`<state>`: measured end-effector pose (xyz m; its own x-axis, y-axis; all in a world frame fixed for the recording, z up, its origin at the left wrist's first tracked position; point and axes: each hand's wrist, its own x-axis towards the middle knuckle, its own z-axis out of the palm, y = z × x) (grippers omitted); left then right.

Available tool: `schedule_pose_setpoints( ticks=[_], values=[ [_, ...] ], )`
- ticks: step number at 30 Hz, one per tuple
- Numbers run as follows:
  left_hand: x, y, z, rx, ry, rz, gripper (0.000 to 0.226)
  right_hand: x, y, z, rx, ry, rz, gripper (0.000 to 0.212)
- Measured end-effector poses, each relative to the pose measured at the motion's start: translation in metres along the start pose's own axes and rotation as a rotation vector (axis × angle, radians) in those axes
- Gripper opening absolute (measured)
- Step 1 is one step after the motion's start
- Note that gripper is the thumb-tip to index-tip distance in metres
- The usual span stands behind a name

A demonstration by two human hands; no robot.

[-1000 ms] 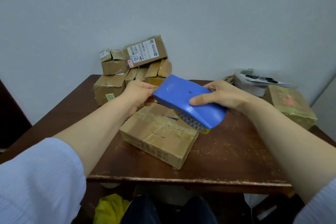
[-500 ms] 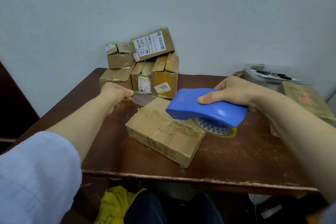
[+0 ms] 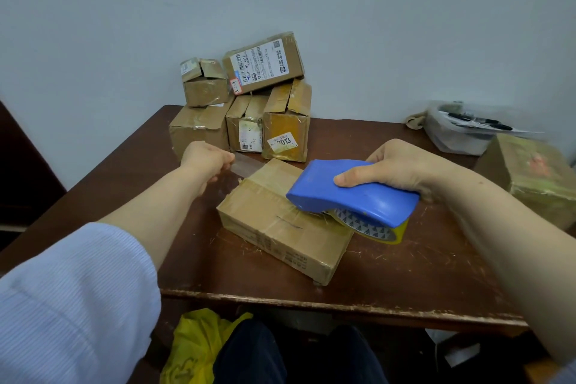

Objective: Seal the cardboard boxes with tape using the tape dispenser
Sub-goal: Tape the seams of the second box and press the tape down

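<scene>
A flat cardboard box (image 3: 280, 227) lies on the brown table (image 3: 405, 277) near its front edge. My right hand (image 3: 402, 168) grips the blue tape dispenser (image 3: 352, 193), whose tape roll (image 3: 371, 227) hangs just above the box's right end. My left hand (image 3: 207, 159) pinches the free end of a clear tape strip (image 3: 246, 167) beyond the box's far left corner. The strip stretches from that hand over the box top toward the dispenser.
A pile of several small cardboard boxes (image 3: 249, 109) stands against the wall behind. A greenish wrapped box (image 3: 530, 174) and a clear plastic container (image 3: 461, 134) sit at the right. A yellow bag (image 3: 199, 346) lies below the table edge beside my knees.
The left hand has pulled the tape end away to the far left. The right hand has lowered the dispenser and drawn it right, toward the box's near end.
</scene>
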<state>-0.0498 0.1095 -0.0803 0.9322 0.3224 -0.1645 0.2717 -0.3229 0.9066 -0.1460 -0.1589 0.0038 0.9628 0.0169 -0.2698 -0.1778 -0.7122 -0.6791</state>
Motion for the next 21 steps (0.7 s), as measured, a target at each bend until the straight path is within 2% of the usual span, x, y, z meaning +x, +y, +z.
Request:
schedule_pose_setpoints(
  ticks=[10,21],
  values=[
    [0.008,-0.007,0.003,0.101,0.027,0.054,0.01,0.002,-0.001,0.002,-0.023,-0.019,0.008,0.044],
    [0.0,-0.017,0.013,0.491,0.016,0.207,0.019,0.01,-0.011,0.009,-0.161,-0.036,0.016,0.051]
  ],
)
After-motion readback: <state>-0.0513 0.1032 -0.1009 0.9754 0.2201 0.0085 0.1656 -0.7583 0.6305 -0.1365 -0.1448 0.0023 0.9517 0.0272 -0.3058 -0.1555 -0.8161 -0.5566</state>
